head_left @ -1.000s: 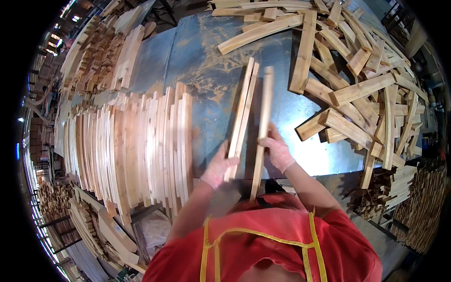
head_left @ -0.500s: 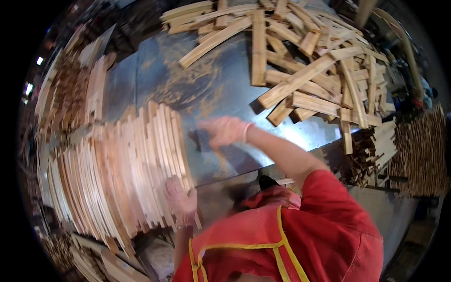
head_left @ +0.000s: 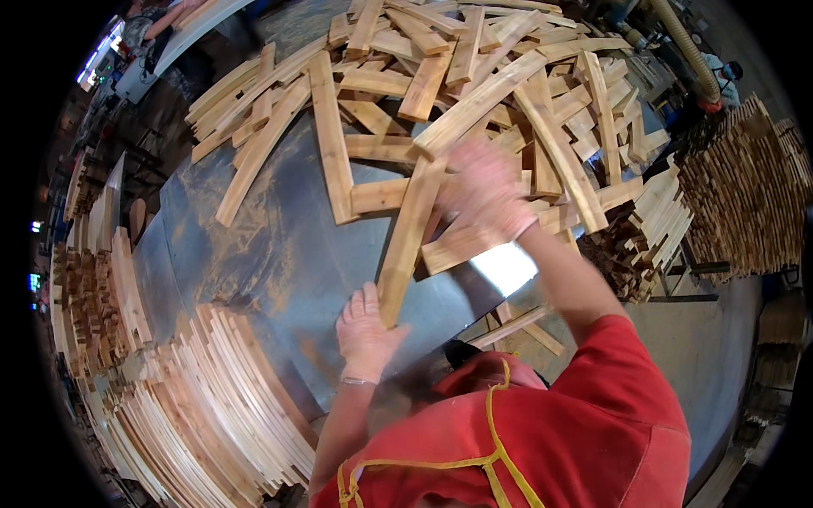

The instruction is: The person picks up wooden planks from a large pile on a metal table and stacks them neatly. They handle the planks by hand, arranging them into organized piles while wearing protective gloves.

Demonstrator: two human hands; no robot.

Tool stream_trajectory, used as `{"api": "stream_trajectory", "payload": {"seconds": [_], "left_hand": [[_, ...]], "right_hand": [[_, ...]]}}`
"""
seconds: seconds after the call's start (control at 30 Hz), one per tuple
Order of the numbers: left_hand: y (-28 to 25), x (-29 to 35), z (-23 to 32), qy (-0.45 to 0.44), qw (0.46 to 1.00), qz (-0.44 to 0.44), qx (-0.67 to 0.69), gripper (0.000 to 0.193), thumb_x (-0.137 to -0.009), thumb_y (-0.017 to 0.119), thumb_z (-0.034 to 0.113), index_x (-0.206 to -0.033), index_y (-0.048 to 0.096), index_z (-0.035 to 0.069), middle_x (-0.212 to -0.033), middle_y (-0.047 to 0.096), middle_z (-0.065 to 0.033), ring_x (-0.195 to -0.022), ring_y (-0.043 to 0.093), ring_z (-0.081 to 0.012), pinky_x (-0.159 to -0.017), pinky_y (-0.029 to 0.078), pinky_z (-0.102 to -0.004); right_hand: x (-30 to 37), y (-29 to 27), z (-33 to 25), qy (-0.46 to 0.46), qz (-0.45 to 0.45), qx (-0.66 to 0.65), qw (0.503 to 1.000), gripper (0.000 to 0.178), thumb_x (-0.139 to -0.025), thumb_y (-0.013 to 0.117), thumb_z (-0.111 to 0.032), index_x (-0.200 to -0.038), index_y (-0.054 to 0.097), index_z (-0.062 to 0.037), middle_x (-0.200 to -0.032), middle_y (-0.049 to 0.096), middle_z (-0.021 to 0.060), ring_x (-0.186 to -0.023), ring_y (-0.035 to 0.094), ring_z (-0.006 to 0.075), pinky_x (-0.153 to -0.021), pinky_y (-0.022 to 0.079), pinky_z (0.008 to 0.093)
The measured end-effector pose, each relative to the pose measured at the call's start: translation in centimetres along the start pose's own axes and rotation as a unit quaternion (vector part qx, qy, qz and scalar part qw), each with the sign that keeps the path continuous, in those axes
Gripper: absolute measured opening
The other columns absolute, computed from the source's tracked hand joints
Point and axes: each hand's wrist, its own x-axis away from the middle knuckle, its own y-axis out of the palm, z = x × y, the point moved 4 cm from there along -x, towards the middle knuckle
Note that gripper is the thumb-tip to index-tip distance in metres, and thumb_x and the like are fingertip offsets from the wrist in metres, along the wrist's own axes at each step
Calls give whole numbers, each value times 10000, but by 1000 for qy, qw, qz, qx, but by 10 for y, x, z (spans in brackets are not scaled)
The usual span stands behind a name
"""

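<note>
Pale strips are ranked at left; a jumbled pile ahead is apparently left unranked, its foremost plank touched at the near end by the left hand, thumb spread, hold uncertain; right hand blurred, grip not discernible.

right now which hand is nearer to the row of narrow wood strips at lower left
Left. The left hand is up and to the right of the strips, at the near end of a board; the right hand is farther off, blurred over the jumbled pile.
</note>
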Motion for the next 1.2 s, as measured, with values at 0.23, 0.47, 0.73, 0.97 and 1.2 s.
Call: {"api": "stream_trajectory", "payload": {"seconds": [0.23,0.47,0.73,0.97,1.2], "left_hand": [[46,-27,3,-23,998,-18,57,1005,-791,807,323,-1654,332,120,-1514,511,-200,-1270,609,-356,-1025,520,-478],[-11,53,-54,-115,745,-52,655,861,-778,740,12,-1585,465,124,-1272,640,-57,-955,671,-153,-876,571,-315],[42,165,-137,-187,610,27,769,828,-862,665,-10,-1632,374,84,-1278,616,-90,-1016,655,-181,-908,543,-318],[54,209,-178,-277,938,129,162,700,-978,616,542,-1495,545,76,-1553,499,-195,-1435,470,-396,-1179,405,-507],[48,221,-214,-225,946,235,10,709,-969,654,424,-1501,503,-21,-1530,513,-259,-1451,445,-438,-1236,332,-533]], "right_hand": [[7,41,303,490,-113,-287,816,660,-830,815,-485,-1243,652,4,-1319,676,199,-1145,678,340,-978,548,471],[18,21,85,373,-21,-817,440,397,-967,760,-220,-1308,624,-69,-1186,716,118,-1084,727,259,-887,651,422],[211,101,-188,366,-273,-702,546,675,-815,860,-162,-1399,543,-43,-1243,681,80,-1094,686,237,-966,585,398],[230,138,-345,7,-379,-406,832,805,-852,780,-415,-1476,487,1,-1248,688,270,-1163,680,423,-1037,531,443],[193,159,-386,-192,-533,-470,677,712,-879,725,-313,-1497,499,-40,-1317,690,231,-1142,679,420,-1011,545,418]]}}
